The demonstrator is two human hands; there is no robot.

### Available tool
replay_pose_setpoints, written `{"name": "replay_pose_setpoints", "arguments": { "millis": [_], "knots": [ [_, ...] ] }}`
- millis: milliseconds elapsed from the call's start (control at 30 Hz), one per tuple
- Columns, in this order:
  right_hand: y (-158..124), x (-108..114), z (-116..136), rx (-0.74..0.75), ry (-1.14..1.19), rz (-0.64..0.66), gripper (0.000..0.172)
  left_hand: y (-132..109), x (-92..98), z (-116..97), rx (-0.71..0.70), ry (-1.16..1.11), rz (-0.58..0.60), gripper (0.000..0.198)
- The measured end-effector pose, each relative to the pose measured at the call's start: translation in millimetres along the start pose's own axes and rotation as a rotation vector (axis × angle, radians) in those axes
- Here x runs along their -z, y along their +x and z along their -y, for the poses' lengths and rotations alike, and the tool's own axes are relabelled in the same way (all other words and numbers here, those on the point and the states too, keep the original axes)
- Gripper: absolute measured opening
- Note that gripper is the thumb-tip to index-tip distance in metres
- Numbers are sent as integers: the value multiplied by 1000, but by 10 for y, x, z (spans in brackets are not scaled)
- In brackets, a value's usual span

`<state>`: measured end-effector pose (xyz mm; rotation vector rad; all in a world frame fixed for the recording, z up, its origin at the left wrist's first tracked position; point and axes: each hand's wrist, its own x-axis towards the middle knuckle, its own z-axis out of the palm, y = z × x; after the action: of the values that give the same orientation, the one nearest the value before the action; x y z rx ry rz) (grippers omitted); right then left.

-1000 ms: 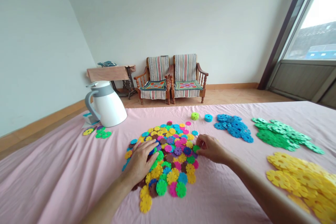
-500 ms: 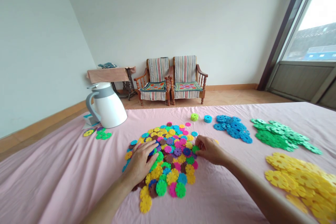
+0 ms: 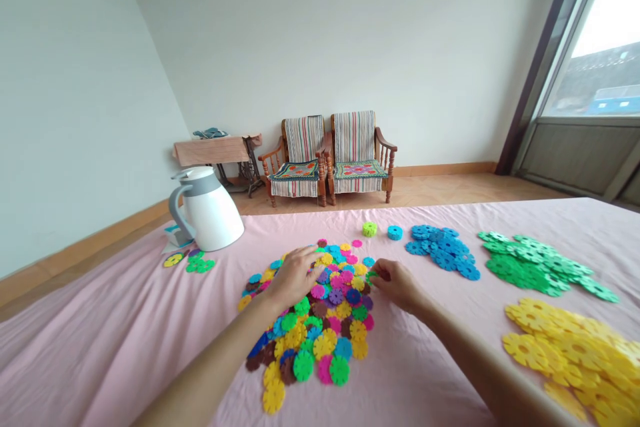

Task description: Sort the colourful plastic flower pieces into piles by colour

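A mixed pile of notched plastic discs (image 3: 320,310) in many colours lies on the pink cloth (image 3: 420,360). Over the upper left part of the pile is my left hand (image 3: 296,273), its fingers reaching toward the far side; whether they pinch a disc is hidden. At the pile's right edge my right hand (image 3: 397,283) is closed, with a green disc (image 3: 373,277) between thumb and fingers. Beyond the pile stand a lime stack (image 3: 369,229) and a light blue stack (image 3: 395,233).
Blue discs (image 3: 443,250), green discs (image 3: 543,263) and yellow discs (image 3: 575,353) lie in separate heaps on the right. A white and grey jug (image 3: 210,210) stands at the left, near a few loose discs (image 3: 200,263). Two wooden chairs (image 3: 357,153) are against the wall.
My left hand has moved forward and right over the pile. My right hand stays by the right edge, still holding the green disc. The view has shifted slightly.
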<state>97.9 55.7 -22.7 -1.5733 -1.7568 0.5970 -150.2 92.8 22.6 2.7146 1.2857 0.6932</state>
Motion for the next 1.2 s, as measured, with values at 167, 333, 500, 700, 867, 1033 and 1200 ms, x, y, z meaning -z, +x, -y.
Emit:
{"name": "replay_pose_setpoints", "arguments": {
  "millis": [167, 333, 500, 700, 867, 1033, 1200],
  "knots": [
    [175, -122, 7, 11, -27, -156, 6, 468, -273, 201, 57, 36, 76, 28],
    [386, -319, 15, 23, -60, -208, 10, 682, -504, 341, 83, 72, 126, 25],
    [307, -505, 81, 115, -39, -147, 12, 562, -465, 264, 22, 73, 171, 28],
    [62, -454, 159, 211, 4, -49, 9, 152, -164, 34, -141, -10, 224, 32],
    [390, -313, 81, 164, -28, -104, 13, 45, 51, 93, -153, -177, 279, 34],
    [865, -391, -22, 128, -79, -133, 19, 158, -59, 554, 147, 21, 97, 31],
    [918, -541, 16, 137, -92, -30, 28, 105, -211, 756, 249, 97, 96, 33]
  ]
}}
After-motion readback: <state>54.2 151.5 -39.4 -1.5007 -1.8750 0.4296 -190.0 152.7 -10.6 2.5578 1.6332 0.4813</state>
